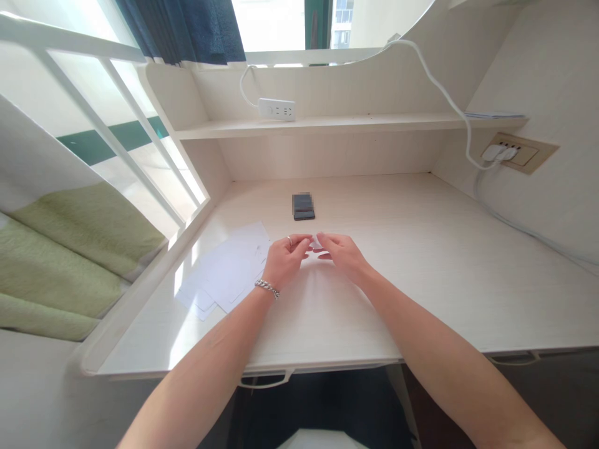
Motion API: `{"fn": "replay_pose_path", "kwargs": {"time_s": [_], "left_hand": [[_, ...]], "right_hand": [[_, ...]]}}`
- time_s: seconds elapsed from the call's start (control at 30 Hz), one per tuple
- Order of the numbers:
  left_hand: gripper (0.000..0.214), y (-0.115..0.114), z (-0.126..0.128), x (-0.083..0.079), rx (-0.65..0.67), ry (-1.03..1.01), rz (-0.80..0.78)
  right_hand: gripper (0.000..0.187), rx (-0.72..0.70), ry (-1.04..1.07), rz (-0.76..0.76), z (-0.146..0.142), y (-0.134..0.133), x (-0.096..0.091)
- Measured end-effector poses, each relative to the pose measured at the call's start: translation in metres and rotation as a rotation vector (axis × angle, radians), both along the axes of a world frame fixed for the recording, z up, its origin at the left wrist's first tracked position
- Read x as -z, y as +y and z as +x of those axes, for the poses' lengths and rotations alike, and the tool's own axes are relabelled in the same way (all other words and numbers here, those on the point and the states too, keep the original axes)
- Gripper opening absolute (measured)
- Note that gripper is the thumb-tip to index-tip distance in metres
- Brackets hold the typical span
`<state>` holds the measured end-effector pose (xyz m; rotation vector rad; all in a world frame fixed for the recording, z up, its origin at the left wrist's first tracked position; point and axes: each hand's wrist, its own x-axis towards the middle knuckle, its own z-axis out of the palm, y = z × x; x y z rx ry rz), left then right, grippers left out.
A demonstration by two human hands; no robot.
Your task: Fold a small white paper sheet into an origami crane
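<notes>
Over the middle of the white desk (449, 262), both hands meet at a small piece of white paper (317, 242), mostly covered by fingers. My left hand (285, 254), with a ring and a chain bracelet, pinches its left side between thumb and fingers. On the other side, my right hand (342, 251) grips the paper with thumb and index finger; its lower fingers are curled beneath. Whether the piece is folded cannot be made out. Loose white paper sheets (229, 262) lie overlapping to the left of my left hand. A dark phone (304, 206) rests flat beyond my hands.
A shelf (327, 125) runs along the back, carrying a white power strip (276, 109). White plugs and a cable sit in the wall socket (524, 153) at right. A white railing (116, 93) borders the left side. Drawer handles (266, 381) project below the front edge.
</notes>
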<state>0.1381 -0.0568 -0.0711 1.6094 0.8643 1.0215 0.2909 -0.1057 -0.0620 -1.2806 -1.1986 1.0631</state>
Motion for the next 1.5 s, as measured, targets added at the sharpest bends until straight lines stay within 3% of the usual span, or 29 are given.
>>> {"fn": "replay_pose_path", "kwargs": {"time_s": [0.2,0.33,0.4,0.6,0.93,1.5], "left_hand": [[0.026,0.002,-0.002,0.0,0.001,0.09,0.078],[0.023,0.006,-0.006,-0.003,-0.227,0.196,0.172],[0.025,0.008,-0.008,-0.005,-0.272,0.204,0.187],[0.028,0.005,-0.006,-0.003,0.023,0.071,0.06],[0.021,0.006,-0.004,-0.002,0.028,0.029,-0.024],[0.007,0.0,-0.002,-0.014,0.081,-0.09,-0.123]], "right_hand": [[0.021,0.037,0.05,-0.031,0.003,-0.001,-0.002],[0.014,0.049,0.06,-0.075,0.002,-0.001,-0.004],[0.015,0.032,0.062,-0.08,0.002,-0.002,-0.005],[0.017,-0.035,0.055,-0.082,0.004,-0.004,-0.005],[0.02,0.029,0.06,0.001,0.004,-0.002,-0.001],[0.017,0.014,0.196,-0.014,0.003,-0.005,-0.006]]}}
